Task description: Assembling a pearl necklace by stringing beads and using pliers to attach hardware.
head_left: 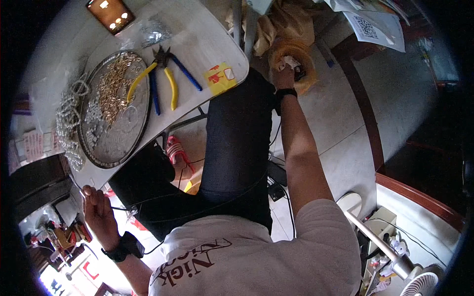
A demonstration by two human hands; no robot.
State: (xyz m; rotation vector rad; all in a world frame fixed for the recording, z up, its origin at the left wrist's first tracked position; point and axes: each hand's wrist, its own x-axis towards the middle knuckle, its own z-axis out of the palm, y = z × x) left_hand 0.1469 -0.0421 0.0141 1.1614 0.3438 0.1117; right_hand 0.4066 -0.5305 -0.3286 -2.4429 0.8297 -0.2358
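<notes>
- The table (210, 52) is standing in front of you to the left; your left hand (100, 214) is hanging just beside its near edge, fingers curled close together (you are hiding any small thing pinched there, so I cannot tell what it has hold of).
- The orange-lined container (310, 66) is sitting on the floor (345, 133), just right of the table's far corner. Its liner is looking thin, soft and light, likely giving way under a pull; you are best off gripping the rim, several layers together.
- The oval tray (111, 145) is lying on the table, probably tipping easily when loaded, so you are wanting both hands under opposite rims.
- The yellow-handled pliers (172, 89) and blue-handled pliers (185, 71) are lying crossed, likely stiff and fairly heavy at the head; their handles are offering the surest hold.
- The crumpled whitish piece (291, 62) is showing inside the container, right at your right hand (284, 76). Your fingers are mostly disappearing there, so I cannot tell how far open they are or whether they are gripping it. It is looking light and soft, probably crushing easily; a loose pinch around the bunched middle is suiting it.
</notes>
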